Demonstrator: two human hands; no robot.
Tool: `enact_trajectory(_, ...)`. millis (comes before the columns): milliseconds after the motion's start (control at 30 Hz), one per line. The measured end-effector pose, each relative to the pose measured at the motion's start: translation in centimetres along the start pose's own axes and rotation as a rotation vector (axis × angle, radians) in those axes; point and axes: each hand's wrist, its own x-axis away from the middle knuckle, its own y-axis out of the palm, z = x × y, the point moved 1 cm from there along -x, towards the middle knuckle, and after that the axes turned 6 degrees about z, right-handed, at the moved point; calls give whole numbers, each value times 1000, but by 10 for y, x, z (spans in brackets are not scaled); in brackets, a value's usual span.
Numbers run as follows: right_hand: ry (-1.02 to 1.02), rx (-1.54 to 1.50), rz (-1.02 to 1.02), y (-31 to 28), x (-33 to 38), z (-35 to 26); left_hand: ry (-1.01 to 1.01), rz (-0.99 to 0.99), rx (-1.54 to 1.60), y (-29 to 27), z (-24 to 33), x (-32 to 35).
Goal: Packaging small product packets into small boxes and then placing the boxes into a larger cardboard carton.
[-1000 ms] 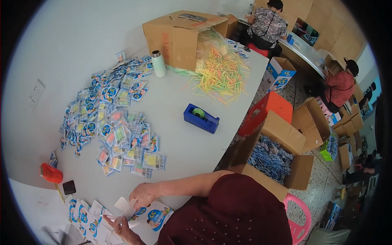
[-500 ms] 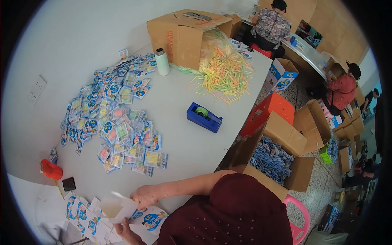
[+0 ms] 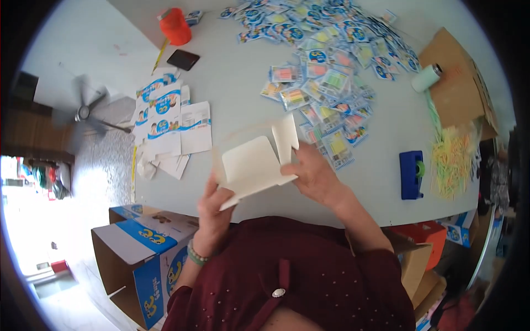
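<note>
Both my hands grip a partly folded paperboard box (image 3: 251, 163) above the near part of the table, its cream inside turned up and its side flaps standing. My left hand (image 3: 215, 203) is closed on its left near corner. On the other side my right hand (image 3: 316, 174) pinches the right end beside an upright flap. Printed flat box blanks (image 3: 165, 118) in white and blue lie to the left. Just beyond my right hand, many small clear-and-blue packets (image 3: 337, 83) with coloured sticks inside are spread in a pile.
At the right are a blue tape dispenser (image 3: 409, 175), loose coloured sticks (image 3: 451, 163), a pale green bottle (image 3: 426, 78) and a large brown carton (image 3: 458, 83). A black phone (image 3: 183, 59) and an orange-red container (image 3: 175, 27) lie far left. An open printed carton (image 3: 141, 248) stands beside the table, near a fan (image 3: 83, 113).
My view has swung left. The box, earlier low at the left by the printed blanks, is now in front of my chest, spread between both hands with its inside facing up.
</note>
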Motion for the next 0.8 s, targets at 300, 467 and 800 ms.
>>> enact_trajectory(300, 433, -77, 131, 25, 26, -23, -384, -54, 230, 10, -8, 10)
enact_trajectory(467, 21, 422, 10, 34, 22, -36, -399, 5, 116, 12, -6, 11)
enact_trajectory(800, -78, 553, -253, 46, 6, -42, -419, 39, 6, 23, -6, 10)
